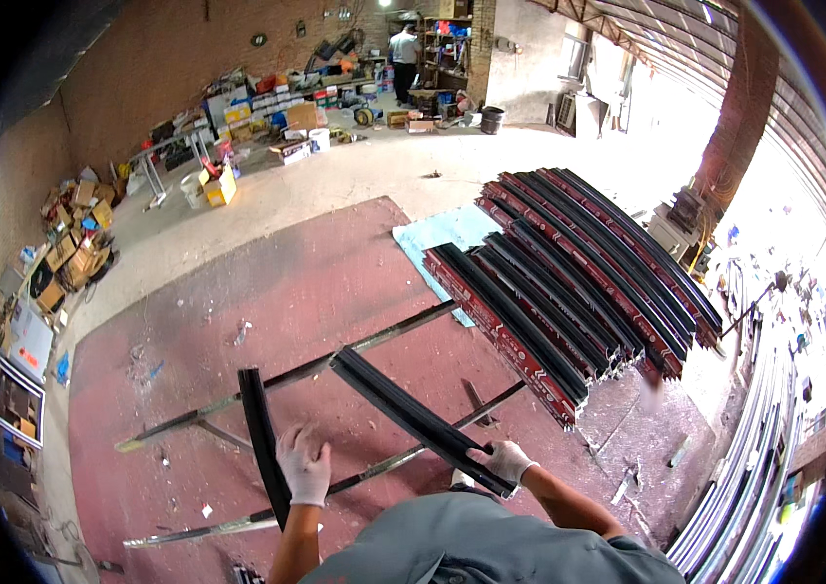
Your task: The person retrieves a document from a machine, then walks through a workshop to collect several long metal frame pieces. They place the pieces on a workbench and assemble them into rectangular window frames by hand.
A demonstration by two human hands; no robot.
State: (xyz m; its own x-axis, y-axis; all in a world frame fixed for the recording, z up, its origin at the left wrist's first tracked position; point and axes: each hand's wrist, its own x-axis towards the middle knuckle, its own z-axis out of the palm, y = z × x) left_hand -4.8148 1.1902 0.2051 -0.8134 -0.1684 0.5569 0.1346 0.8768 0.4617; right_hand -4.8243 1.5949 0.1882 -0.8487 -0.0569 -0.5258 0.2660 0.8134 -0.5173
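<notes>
My right hand [505, 460], in a pale glove, is closed around the near end of a long black profile bar [403, 407]. This bar slants away to the far left, across two narrow rails [374, 472] on the reddish board. A shorter-looking black profile bar [259, 428] lies to its left, also crossing the rails. Right beside that one is my left hand [304, 465], gloved too, its fingers slightly bent and apart. Whether it touches the bar's edge cannot be made out.
Several black profiles with dark red strips [578, 282] are stacked at the right, partly over a light blue sheet [462, 229]. Long pale bars [734, 467] line the far right. Boxes [306, 117] crowd the back wall, where another person [404, 58] stands by shelves.
</notes>
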